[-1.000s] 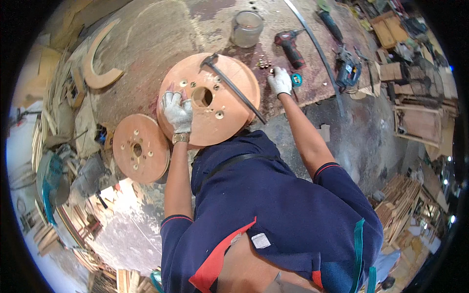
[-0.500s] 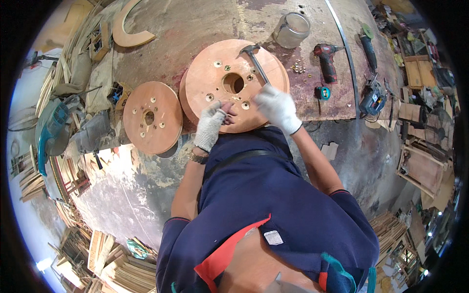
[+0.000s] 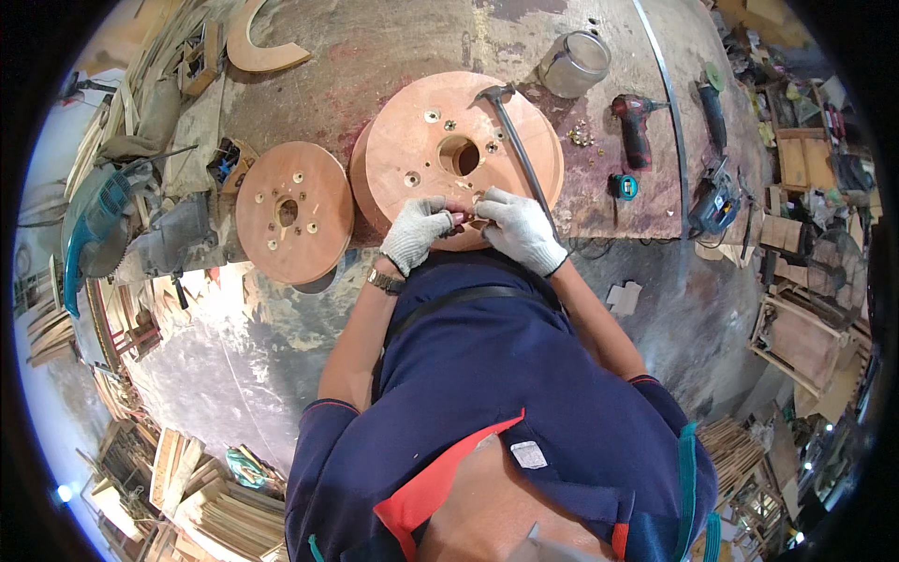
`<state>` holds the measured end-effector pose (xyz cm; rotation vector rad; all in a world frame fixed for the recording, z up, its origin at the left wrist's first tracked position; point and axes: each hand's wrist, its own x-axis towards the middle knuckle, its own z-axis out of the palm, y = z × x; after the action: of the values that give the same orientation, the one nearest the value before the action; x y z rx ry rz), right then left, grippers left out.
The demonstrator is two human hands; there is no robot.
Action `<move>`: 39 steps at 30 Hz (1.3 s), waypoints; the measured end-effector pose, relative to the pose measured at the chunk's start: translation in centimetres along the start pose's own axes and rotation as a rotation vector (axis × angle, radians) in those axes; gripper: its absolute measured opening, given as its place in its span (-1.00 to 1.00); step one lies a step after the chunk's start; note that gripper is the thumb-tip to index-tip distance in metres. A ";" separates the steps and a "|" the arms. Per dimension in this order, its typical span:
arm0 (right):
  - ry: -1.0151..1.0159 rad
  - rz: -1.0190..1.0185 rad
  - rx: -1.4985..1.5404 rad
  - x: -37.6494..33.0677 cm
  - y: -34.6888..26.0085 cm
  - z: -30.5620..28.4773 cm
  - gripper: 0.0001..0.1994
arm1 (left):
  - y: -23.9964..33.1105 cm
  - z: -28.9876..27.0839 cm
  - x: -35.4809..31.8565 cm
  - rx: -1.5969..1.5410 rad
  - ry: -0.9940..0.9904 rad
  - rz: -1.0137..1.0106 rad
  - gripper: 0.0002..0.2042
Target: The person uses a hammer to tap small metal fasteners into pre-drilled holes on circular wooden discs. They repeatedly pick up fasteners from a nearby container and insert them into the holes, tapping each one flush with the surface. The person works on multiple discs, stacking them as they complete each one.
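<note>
A round wooden disc with a centre hole and several smaller holes lies on another disc at the bench's front edge. Small metal inserts show in some of its holes. My gloved left hand and gloved right hand meet over its near edge. Left fingertips, bare, and right fingertips are pinched together around something too small to make out. A claw hammer rests across the disc's right side, its handle end just beyond my right hand. Neither hand is gripping it.
A smaller wooden disc overhangs the edge at left. To the right are a jar, scattered small metal fittings, a cordless drill, a tape measure, a jigsaw and an angle grinder. A circular saw stands far left.
My right hand has moved left and nearer, meeting my left hand's fingertips. The hammer now lies with its whole handle showing on the disc. The whole view has shifted slightly.
</note>
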<state>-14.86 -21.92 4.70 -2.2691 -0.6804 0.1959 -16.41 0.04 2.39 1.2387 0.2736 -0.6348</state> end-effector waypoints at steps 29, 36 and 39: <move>0.339 0.498 -0.253 -0.2 3.1 -0.9 -0.58 | 4.1 -5.1 6.0 0.775 0.317 0.224 -0.85; 0.298 0.474 -0.293 0.3 4.0 -0.9 -0.63 | 5.5 -5.1 5.9 0.828 0.205 0.228 -0.86; 0.290 0.459 -0.337 0.6 4.4 -0.7 -0.66 | 5.4 -4.8 5.8 0.857 0.234 0.251 -0.86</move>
<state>-12.28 -24.55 2.17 -2.6811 -0.0322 -0.0369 -7.96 3.79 2.07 2.1389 0.0213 -0.3856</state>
